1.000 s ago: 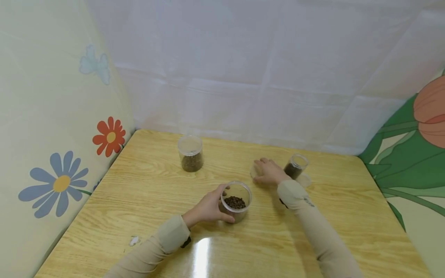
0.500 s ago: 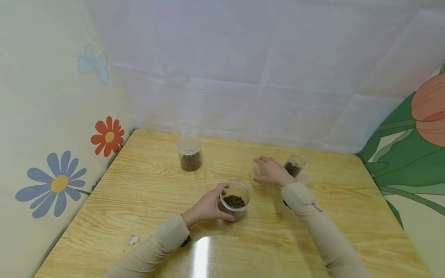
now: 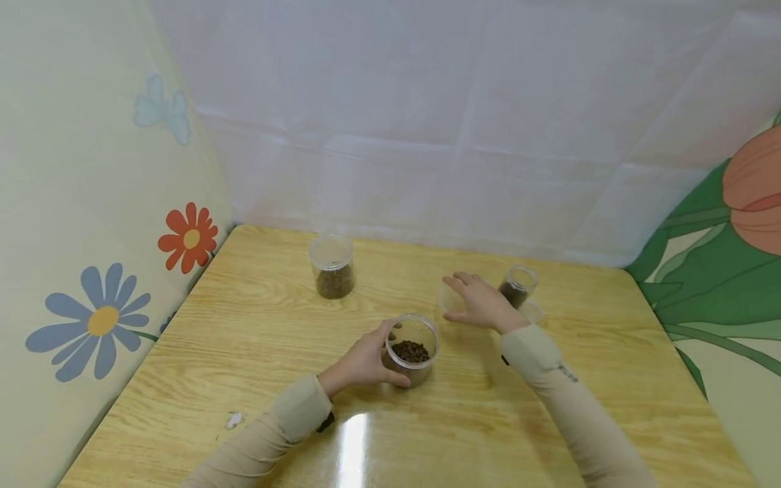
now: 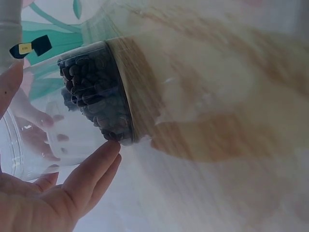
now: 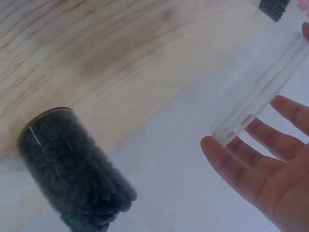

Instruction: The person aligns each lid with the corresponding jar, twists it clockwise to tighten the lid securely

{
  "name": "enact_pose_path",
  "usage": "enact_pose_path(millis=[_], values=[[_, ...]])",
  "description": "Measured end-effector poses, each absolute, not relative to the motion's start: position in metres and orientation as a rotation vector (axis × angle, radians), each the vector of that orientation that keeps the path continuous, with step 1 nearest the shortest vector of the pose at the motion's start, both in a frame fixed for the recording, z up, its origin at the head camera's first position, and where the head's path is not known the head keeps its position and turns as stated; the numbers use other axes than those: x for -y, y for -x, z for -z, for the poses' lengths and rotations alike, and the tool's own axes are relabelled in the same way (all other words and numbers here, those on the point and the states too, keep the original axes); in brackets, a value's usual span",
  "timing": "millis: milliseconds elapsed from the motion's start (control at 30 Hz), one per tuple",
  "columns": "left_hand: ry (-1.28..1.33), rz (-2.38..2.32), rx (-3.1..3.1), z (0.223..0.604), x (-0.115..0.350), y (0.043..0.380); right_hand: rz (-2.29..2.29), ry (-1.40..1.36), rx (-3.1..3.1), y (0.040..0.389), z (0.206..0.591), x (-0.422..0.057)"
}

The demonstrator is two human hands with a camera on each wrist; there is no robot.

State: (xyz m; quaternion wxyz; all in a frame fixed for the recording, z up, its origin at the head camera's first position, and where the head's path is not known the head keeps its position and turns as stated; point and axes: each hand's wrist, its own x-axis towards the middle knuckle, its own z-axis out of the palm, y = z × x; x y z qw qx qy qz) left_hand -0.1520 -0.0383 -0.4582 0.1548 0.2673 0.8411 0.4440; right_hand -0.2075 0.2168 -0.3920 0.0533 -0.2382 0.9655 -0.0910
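My left hand (image 3: 366, 359) grips a clear plastic jar (image 3: 413, 376) partly filled with coffee beans (image 3: 410, 351), thumb and fingers around opposite sides. The jar stands lidless on the table, and its bean-filled bottom shows in the left wrist view. My right hand (image 3: 482, 303) holds a clear round lid (image 5: 260, 94) by its rim, seen nearly edge-on in the right wrist view, with the thumb largely out of frame. Just right of that hand is a narrower jar of dark beans (image 5: 75, 169), with another clear lid (image 3: 532, 311) lying beside it.
Another clear jar (image 3: 333, 271) with beans stands at the back left of the wooden table (image 3: 274, 305). A white curtain (image 3: 396, 169) hangs behind the table. Flower-patterned cloths flank both sides, and a worn white patch (image 3: 234, 420) marks the tabletop at front left.
The right hand has shifted slightly to the right, and more of the lid shows beside its fingers. The left hand and its jar have stayed in place.
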Motion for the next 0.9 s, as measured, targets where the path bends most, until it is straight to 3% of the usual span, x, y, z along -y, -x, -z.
enact_pose_path(millis=[900], values=[[-0.782,-1.266,-2.435,0.457,0.038,0.15,0.345,0.943,-3.013,0.176,0.363,-0.221]])
